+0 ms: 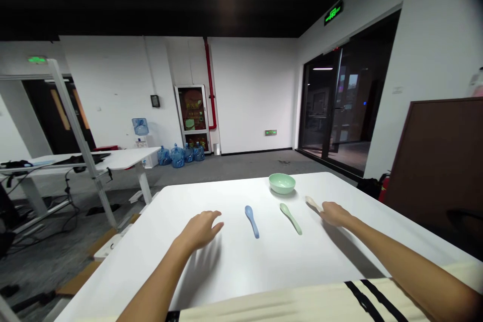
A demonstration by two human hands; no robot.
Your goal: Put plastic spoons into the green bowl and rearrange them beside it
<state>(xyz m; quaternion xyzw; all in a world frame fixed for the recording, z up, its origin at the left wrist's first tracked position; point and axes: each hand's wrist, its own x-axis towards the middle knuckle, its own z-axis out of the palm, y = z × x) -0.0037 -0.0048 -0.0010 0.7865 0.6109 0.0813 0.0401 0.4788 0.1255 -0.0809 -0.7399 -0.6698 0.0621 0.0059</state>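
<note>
- Left hand (199,231) was open, fingers loosely spread and empty, above the white table (234,282) with its shadow beneath it; whether the palm touched the top could not be told
- Right hand (335,214) was narrowed, fingers bent down over the cream spoon (311,203), touching it or just above it; from this view it could not be told whether the spoon was gripped
- Only the pale far end of the cream spoon showed; the rest was hidden by the right hand
- Blue spoon (252,221) lay flat between the hands, nearer the left, untouched
- Green spoon (290,219) lay flat just right of the blue one, slanted the other way and also untouched
- Green bowl (282,183) stood upright near the far table edge, beyond the spoons and apart from them; its inside was barely visible from this angle
- Cream sleeve (370,302) with black stripes ran along the bottom of the view, cut off by the frame
- Second table (113,158) stood to the left, its items too dark and small to name
- Blue water bottles (177,157) stood on the floor by the far wall
- Glass door (332,110) filled the right side, with little visible through it
</note>
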